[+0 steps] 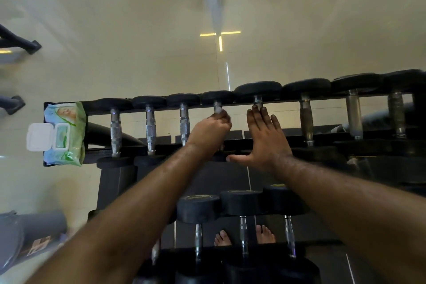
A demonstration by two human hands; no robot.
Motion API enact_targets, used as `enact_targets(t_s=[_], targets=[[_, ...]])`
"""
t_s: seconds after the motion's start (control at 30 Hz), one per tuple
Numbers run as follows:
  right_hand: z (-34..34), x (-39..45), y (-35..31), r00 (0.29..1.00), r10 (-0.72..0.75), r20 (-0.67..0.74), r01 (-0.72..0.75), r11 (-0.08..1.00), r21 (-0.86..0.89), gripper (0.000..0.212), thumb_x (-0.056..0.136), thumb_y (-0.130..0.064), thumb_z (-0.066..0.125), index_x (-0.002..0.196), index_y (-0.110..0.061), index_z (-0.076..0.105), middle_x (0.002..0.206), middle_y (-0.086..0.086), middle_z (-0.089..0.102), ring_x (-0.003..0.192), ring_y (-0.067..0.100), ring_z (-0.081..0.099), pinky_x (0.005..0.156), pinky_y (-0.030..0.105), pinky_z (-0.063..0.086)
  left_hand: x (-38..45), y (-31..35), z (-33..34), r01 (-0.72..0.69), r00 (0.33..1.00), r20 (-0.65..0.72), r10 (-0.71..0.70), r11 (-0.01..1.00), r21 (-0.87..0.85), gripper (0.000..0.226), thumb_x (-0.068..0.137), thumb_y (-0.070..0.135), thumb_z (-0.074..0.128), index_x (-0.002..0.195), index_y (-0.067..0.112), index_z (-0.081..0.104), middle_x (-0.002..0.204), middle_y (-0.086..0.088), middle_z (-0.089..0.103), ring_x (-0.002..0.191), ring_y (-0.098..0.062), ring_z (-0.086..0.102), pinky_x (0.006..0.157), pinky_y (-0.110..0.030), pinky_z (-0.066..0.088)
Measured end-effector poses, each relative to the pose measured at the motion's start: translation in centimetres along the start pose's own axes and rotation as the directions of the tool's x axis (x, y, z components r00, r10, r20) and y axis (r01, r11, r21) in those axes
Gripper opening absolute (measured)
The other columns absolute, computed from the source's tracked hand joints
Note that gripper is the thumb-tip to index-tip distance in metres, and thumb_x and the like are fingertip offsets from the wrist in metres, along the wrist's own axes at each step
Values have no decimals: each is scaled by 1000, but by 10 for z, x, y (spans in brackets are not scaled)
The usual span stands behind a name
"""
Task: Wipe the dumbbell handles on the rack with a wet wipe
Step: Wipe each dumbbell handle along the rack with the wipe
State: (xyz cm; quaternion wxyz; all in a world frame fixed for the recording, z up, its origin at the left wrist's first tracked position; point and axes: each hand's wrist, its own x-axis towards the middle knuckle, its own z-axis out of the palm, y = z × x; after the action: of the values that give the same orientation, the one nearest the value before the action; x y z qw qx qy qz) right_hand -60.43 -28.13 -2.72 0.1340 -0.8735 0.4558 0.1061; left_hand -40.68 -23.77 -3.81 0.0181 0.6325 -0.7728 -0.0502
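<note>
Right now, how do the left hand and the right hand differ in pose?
The left hand is curled around a knurled steel dumbbell handle; the right hand lies flat, fingers spread over the neighbouring handle. The left looks blurred; the right is sharp. Both reach the top black rack.

L hand [211, 130] fisted, R hand [265, 140] flat, fingers spread.

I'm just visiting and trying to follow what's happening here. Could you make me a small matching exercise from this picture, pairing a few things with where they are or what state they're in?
Things:
1. wet wipe pack
2. left hand
3. right hand
4. bare feet

States or places:
A. laid flat, fingers spread, over a top-row handle
B. at the rack's far left end, lid flipped open
C. on the floor, seen through the lower row
D. closed around a top-row dumbbell handle

Pairs: 1-B, 2-D, 3-A, 4-C
</note>
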Motion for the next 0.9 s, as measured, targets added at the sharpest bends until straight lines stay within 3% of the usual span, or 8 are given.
enact_targets(t_s=[0.07,0.17,0.27,0.37,0.57,0.73,0.8,0.9], targets=[[-2,-1,0,1000,-4,-6,4,1000,-4,149,67,-108,32,167,-14,-24,173,8,-35,160,26,-32,133,48,-10,-11,-5,-3,-173,968,179,174,985,-22,38,91,25,76,129,23,70,128,2,67,115,-15,66,84,-33,62],[-2,-1,0,1000,-5,-2,5,1000,0,150,63,-109,29,167,-14,-24,173,7,-35,160,26,-31,134,48,-10,-21,-15,-17,-90,942,304,142,980,-177,35,98,28,71,132,34,69,125,11,71,104,-13,71,86,-32,59],[-3,-2,-1,1000,-4,16,4,1000,3,152,64,-109,31,167,-13,-25,173,8,-36,160,27,-31,134,48,-9,-13,-21,-36,26,996,-68,-49,951,-308,37,100,11,63,132,26,72,126,2,76,112,-15,73,101,-37,57],[-4,-1,-2,1000,4,22,-3,1000,-5,152,65,-109,36,167,-14,-23,173,9,-35,160,28,-31,134,48,-9,3,-20,-25,51,943,-313,-115,977,-207,42,93,2,69,133,16,72,131,-4,73,122,-20,70,105,-37,54],[-3,0,-1,1000,-2,25,2,1000,-13,153,63,-110,32,167,-13,-24,173,9,-36,160,28,-32,133,47,-11,-22,-8,2,9,993,-116,-31,982,-187,55,86,2,76,137,18,69,140,-6,67,130,-22,64,108,-41,54],[-5,-2,-2,1000,-10,16,10,1000,-12,152,65,-109,34,167,-13,-24,174,9,-34,161,29,-30,134,48,-7,-42,-9,-18,178,984,127,-128,801,-572,35,97,8,66,126,26,76,126,5,75,114,-10,70,105,-38,55],[-5,-2,-3,1000,-3,13,4,1000,-14,152,65,-110,34,167,-13,-24,173,9,-35,161,29,-31,134,48,-7,-36,-12,-22,290,919,1,-394,675,-679,32,98,7,64,118,27,79,114,14,77,101,1,70,99,-35,59],[-4,-2,-4,1000,12,15,-11,1000,-23,153,64,-111,32,167,-13,-23,173,9,-35,160,29,-31,133,47,-10,-20,-5,-21,445,641,-150,-753,524,-726,38,96,1,60,125,21,77,108,4,80,88,-4,71,89,-28,62]])
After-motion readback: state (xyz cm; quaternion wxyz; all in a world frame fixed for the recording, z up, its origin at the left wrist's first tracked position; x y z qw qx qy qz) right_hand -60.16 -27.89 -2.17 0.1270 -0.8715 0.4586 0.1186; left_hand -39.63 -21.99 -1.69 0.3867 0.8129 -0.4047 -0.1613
